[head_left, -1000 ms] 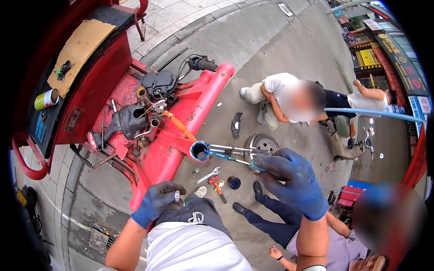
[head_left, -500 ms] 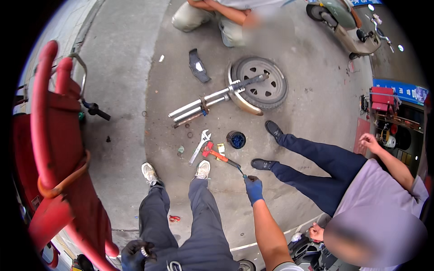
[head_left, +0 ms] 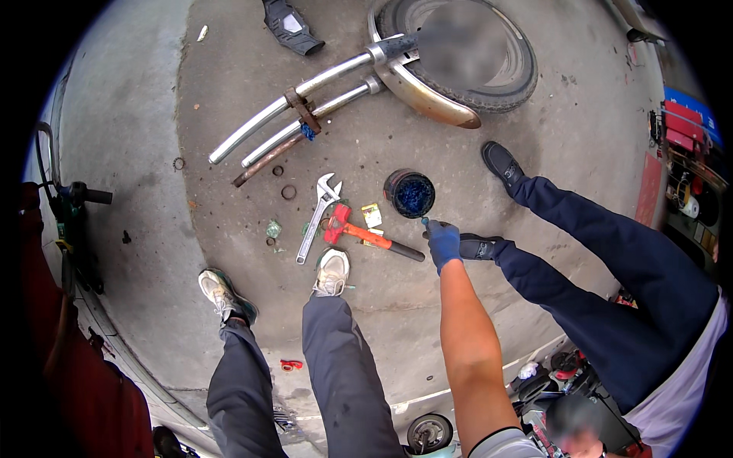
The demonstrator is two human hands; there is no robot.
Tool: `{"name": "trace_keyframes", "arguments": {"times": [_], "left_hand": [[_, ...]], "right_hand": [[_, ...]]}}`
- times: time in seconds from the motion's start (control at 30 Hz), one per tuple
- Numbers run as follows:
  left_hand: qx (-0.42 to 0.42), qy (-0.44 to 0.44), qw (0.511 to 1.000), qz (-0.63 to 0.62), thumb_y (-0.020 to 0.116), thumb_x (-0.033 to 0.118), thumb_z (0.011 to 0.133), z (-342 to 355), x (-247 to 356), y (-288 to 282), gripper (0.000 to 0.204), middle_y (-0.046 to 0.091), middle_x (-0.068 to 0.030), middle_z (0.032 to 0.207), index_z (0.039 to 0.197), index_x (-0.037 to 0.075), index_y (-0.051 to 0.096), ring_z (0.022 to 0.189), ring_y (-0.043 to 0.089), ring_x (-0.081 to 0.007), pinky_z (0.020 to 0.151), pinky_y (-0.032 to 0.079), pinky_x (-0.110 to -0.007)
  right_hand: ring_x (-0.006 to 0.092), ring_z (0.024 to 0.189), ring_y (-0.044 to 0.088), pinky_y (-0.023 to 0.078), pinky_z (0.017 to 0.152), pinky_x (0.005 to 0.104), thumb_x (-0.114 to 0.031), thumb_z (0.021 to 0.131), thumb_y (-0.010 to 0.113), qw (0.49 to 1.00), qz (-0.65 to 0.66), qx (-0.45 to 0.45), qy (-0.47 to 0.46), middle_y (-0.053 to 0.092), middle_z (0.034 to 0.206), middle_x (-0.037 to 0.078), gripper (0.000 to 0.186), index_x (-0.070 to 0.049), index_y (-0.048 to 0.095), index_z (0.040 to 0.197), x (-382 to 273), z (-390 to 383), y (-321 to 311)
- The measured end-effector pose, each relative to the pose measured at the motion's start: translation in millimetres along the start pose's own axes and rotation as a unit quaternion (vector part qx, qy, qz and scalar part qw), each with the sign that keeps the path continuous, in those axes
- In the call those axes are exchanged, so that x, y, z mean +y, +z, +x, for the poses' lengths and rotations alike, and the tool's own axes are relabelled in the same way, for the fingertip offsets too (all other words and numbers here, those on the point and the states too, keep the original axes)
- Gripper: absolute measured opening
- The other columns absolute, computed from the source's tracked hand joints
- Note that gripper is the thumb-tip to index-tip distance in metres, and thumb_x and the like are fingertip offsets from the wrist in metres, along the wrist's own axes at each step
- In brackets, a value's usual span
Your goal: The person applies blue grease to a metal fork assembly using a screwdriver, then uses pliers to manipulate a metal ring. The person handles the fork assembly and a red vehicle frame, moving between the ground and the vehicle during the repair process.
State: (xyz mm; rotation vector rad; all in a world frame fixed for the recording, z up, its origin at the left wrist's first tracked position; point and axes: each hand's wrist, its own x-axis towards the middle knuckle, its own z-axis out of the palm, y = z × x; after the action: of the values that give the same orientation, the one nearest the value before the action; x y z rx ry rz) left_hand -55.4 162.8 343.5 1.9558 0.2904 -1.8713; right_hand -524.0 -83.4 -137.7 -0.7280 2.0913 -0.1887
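Note:
My right hand (head_left: 443, 243), in a blue-and-grey glove, is closed around a thin stick (head_left: 424, 220) with a blue-green tip; most of it is hidden in the fist. Just ahead of the fist stands a dark round can (head_left: 389, 188) holding blue grease (head_left: 413, 195). The tip is close to the can's near rim; whether they touch I cannot tell. My left hand is out of the picture. Left of the can lie a red-headed hammer (head_left: 355, 229) with an orange-and-black handle and an adjustable wrench (head_left: 318, 217). Beside the hammer is a small yellow-and-white packet (head_left: 372, 215).
Farther off lie a front fork (head_left: 266, 122) with chrome tubes, a mudguard (head_left: 427, 97) and a wheel (head_left: 513, 84). Loose rings (head_left: 289, 192) and a black plastic cover (head_left: 292, 27) are on the concrete. A person's legs (head_left: 565, 221) stand close on the right.
My right hand has moved forward to the can with the stick. My left hand, which held a shiny metal ring, has left the picture. The view has shifted closer to the ground.

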Motion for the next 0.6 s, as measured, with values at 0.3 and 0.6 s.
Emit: {"name": "trace_keyframes", "arguments": {"times": [0.3, 0.6], "left_hand": [[-0.009, -0.011, 1.000, 0.006, 0.073, 0.027, 0.090, -4, 0, 4, 0.035, 0.063, -0.0184, 0.115, 0.108, 0.001, 0.059, 0.088, 0.063, -0.0197, 0.076, 0.057, -0.033], [0.004, 0.019, 0.999, 0.032, 0.072, 0.023, 0.090, -6, -4, 2, 0.034, 0.063, -0.0147, 0.107, 0.110, -0.001, 0.059, 0.086, 0.063, -0.0194, 0.073, 0.057, -0.032]], "right_hand": [[0.0137, 0.054, 0.051, 0.041, 0.051, 0.0304, -0.029, 0.088, 0.065, 0.988, -0.059, 0.062, -0.131, 0.066, 0.076, 0.009, 0.031, 0.000, 0.067, 0.098, 24, -6, 13], [0.0085, 0.053, 0.047, 0.036, 0.043, 0.0231, -0.027, 0.095, 0.058, 0.928, 0.337, -0.103, 0.119, 0.065, 0.084, 0.007, 0.026, -0.007, 0.064, 0.110, 3, -37, -22]]}}
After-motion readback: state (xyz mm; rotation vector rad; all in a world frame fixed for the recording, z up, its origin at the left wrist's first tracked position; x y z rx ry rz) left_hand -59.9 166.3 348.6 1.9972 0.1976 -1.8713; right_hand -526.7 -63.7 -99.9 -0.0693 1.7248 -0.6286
